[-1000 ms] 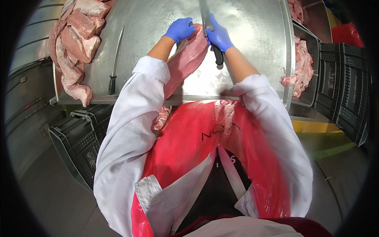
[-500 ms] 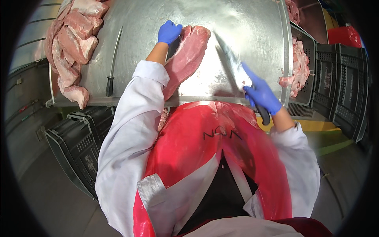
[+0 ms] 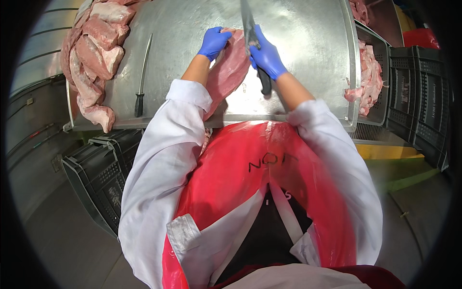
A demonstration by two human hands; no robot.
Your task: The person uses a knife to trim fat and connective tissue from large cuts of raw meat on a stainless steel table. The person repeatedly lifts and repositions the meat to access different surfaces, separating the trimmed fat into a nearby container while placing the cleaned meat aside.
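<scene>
A long slab of pink raw meat [image 3: 227,77] lies on the metal table [image 3: 308,62], its near end by the front edge. My left hand [image 3: 213,44], in a blue glove, is closed on the slab's far left end; its fingertips are partly hidden. In my right hand [image 3: 267,59], also blue-gloved, is a knife [image 3: 248,24] with a black handle, gripped in closed fingers. Its blade points away from me, at the slab's far right edge; whether it touches the meat I cannot tell.
Several meat pieces [image 3: 101,48] are heaped along the table's left side. A sharpening steel [image 3: 143,72] with a black handle lies beside them. At the right, a dark crate [image 3: 380,53] holds pale meat trimmings [image 3: 369,82]. Another black crate [image 3: 98,168] stands below left.
My right hand has swung the knife leftward and away from me, from beside the table's right edge to the slab. My left hand stays at the slab's far end.
</scene>
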